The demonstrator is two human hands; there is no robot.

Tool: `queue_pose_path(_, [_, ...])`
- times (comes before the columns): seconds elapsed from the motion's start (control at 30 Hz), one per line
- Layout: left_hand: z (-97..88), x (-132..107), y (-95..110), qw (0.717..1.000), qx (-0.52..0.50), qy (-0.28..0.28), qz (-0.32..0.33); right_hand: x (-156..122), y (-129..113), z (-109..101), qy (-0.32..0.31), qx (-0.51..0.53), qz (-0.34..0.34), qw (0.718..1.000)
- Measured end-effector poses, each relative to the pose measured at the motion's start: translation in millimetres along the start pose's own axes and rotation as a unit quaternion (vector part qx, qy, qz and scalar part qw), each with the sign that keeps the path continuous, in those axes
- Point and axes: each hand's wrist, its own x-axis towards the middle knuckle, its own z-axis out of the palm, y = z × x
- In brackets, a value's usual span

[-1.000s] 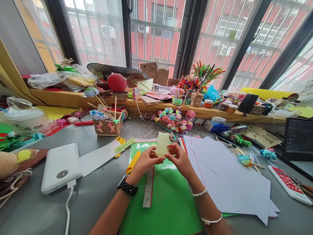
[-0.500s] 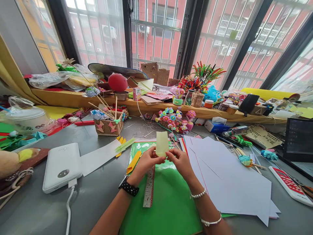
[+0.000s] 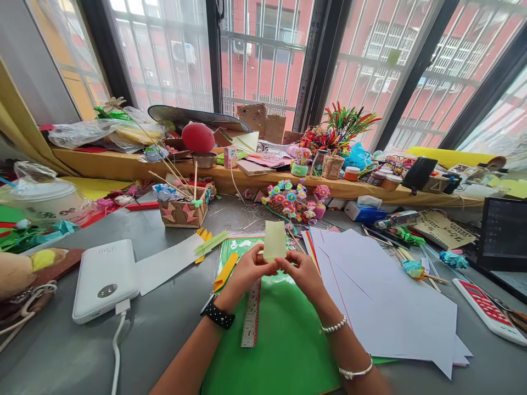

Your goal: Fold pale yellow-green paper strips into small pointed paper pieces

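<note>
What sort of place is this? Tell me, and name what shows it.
Probably a paper-craft workspace beside a barred window. The left hand and right hand pinch a pale yellow paper piece above a green sheet, with a metal ruler, loose white sheets and paper flowers on the grey table.

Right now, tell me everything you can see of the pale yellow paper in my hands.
The paper is a small pale yellow piece, roughly rectangular, thin and matte, with a straight top edge. It stands upright in the air above the green sheet. Its lower edge is pinched between the fingertips of the left hand and the right hand, which meet beneath it. Its upper part touches nothing. Whether it is folded double cannot be told.
</note>
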Motion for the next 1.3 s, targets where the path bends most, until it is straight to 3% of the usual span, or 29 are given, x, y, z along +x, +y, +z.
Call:
queue_pose_path(0.67, [1.4, 0, -1, 1.000, -0.023, 0.010, 0.009, -2, -3, 2, 0.040, 0.041, 0.000, 0.998])
queue_pose_path(0.9, [-2.5, 2, -3, 1.000, -0.006, -0.022, 0.004, -3, -4, 2, 0.056, -0.032, -0.016, 0.998])
queue_pose_path(1.1, [-4.7, 3, 1, 0.997, 0.032, 0.063, 0.006, -1, -4, -3, 0.034, -0.082, -0.019, 0.996])
queue_pose_path(1.3, [-3.4, -1, 10, 0.999, -0.047, 0.005, -0.002, 1, 0, -3, 0.003, -0.037, 0.009, 0.999])
